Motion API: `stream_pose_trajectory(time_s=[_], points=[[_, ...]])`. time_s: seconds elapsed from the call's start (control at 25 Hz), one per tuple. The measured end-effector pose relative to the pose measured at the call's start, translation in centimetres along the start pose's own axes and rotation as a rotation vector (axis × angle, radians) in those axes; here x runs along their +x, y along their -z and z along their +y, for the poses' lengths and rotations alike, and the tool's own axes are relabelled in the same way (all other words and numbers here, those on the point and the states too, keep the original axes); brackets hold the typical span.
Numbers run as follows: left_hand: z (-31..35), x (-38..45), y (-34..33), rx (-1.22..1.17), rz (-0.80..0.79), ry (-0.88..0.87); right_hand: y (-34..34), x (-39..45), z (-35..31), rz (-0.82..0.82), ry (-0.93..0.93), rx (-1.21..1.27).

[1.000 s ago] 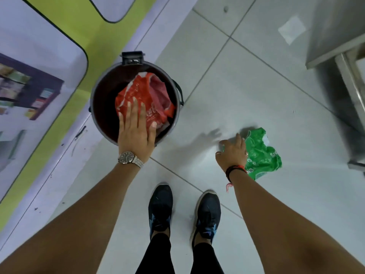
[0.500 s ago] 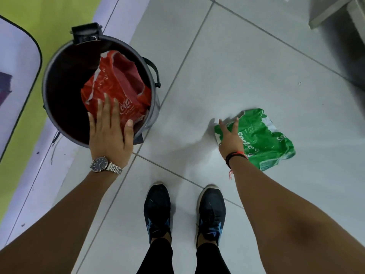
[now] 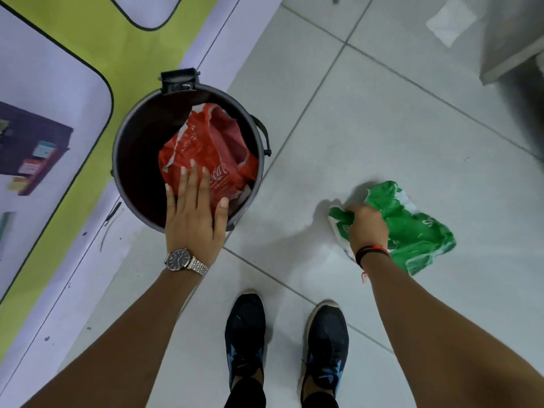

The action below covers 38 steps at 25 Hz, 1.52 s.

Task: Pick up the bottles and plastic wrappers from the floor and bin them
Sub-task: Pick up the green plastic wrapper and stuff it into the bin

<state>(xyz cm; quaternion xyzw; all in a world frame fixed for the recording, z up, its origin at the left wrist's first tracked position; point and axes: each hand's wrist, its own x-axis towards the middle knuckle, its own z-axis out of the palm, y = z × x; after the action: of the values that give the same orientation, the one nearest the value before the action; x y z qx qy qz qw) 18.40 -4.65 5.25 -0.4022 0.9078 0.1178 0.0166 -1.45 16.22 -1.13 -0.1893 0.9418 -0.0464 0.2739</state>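
Note:
A round dark bin (image 3: 129, 148) stands on the floor at the left, with a crumpled red plastic wrapper (image 3: 212, 148) inside it. My left hand (image 3: 192, 214) lies flat over the bin's near rim, fingers spread, touching the red wrapper's edge and gripping nothing. A green plastic wrapper (image 3: 412, 228) lies crumpled on the grey tiles to the right of the bin. My right hand (image 3: 366, 226) has its fingers curled into the left part of the green wrapper, bunching it. No bottle is in view.
A printed green and lilac floor mat (image 3: 59, 83) runs along the left. A metal cabinet or table leg (image 3: 512, 54) stands at the top right, and a white paper scrap (image 3: 450, 20) lies near it. My two dark shoes (image 3: 244, 334) are below the hands.
My right hand went from open and flat beside the green wrapper to closed on it, crumpling its left part. My left hand stayed over the bin's rim.

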Motion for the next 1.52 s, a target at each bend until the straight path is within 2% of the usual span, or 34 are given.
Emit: stream_pose_trajectory(time_s=[0.2,0.36,0.48,0.6,0.72,0.8,0.84,0.96,1.0,1.12,1.2,1.32,1.4,1.44,1.52], points=[[-1.6,-0.8,4.1,-0.027,-0.038,0.134,8.0,-2.3,-6.1,0.229,0.172,0.231],[-3.7,-1.7,8.4,-0.044,-0.043,0.206,13.4,-4.4,-14.2,0.318,0.393,0.301],[-5.3,-1.9,10.7,-0.062,-0.035,0.263,14.0,-7.0,-20.6,0.256,0.560,0.311],[-7.0,-1.9,12.1,-0.087,-0.007,0.301,11.9,-9.5,-25.8,0.090,0.736,0.318],[-8.8,-1.9,12.1,-0.102,0.015,0.335,8.2,-10.4,-28.2,-0.104,0.844,0.266],[-9.9,-2.1,11.5,-0.102,0.009,0.347,5.9,-10.1,-28.1,-0.170,0.819,0.176],[-10.1,-2.2,11.2,-0.105,0.004,0.342,5.3,-9.8,-27.7,-0.138,0.772,0.123],[-10.3,-2.3,10.4,-0.112,-0.012,0.328,3.7,-9.4,-26.2,0.110,0.636,-0.094],[-10.1,-2.3,10.2,-0.119,-0.014,0.323,3.4,-9.3,-25.6,0.129,0.591,-0.171],[-9.2,-1.5,9.2,-0.145,-0.025,0.306,2.5,-7.9,-24.8,-0.044,0.462,-0.354],[-8.9,-0.5,8.1,-0.138,-0.026,0.283,1.2,-6.3,-25.0,-0.183,0.470,-0.429],[-8.9,1.0,5.9,-0.132,-0.050,0.252,-1.5,-4.0,-26.5,-0.443,0.536,-0.416],[-8.4,1.2,5.4,-0.105,-0.065,0.226,-2.1,-3.3,-27.1,-0.612,0.495,-0.345],[-8.2,1.1,5.3,-0.098,-0.080,0.223,-1.7,-3.1,-27.2,-0.635,0.478,-0.303],[-8.5,0.9,5.4,-0.080,-0.095,0.204,-0.5,-3.2,-27.7,-0.525,0.511,-0.201]])
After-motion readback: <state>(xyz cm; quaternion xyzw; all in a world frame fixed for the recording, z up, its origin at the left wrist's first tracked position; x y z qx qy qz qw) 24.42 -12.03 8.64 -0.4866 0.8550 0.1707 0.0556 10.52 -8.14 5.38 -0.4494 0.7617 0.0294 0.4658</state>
